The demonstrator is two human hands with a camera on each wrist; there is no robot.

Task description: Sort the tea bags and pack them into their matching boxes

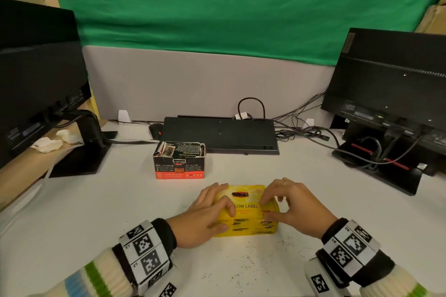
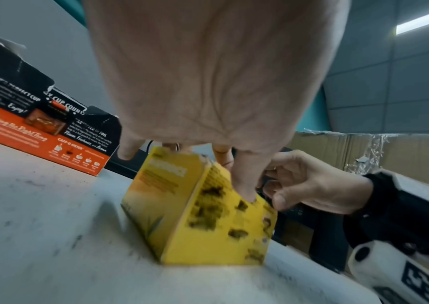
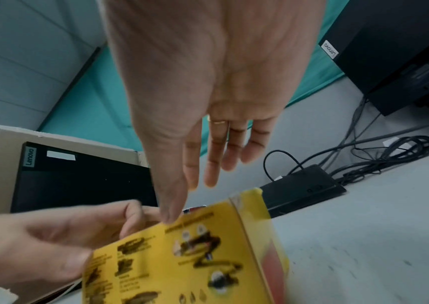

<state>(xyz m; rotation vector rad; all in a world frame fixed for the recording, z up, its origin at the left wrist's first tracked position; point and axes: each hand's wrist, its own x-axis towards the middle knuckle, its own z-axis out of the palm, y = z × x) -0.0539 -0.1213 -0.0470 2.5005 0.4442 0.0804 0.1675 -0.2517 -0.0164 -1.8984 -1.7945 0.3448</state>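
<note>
A yellow tea box (image 1: 246, 212) (image 2: 203, 222) (image 3: 182, 257) stands on the white table near the front, its lid down in the head view. My left hand (image 1: 225, 214) (image 2: 234, 170) grips its left end, fingers over the top and thumb on the front face. At the box's right end, my right hand (image 1: 266, 208) (image 3: 181, 201) pinches the top front edge between thumb and forefinger. A black and orange tea box (image 1: 179, 161) (image 2: 39, 127) stands behind, a little to the left, with its top torn open. No loose tea bags show.
Black monitors stand at the left (image 1: 36, 75) and right (image 1: 391, 84). A black keyboard (image 1: 219, 132), a mouse (image 1: 155, 129) and tangled cables (image 1: 304, 128) lie at the back. Crumpled tissue (image 1: 48, 143) sits by the left monitor. Tea dust (image 1: 253, 263) speckles the table.
</note>
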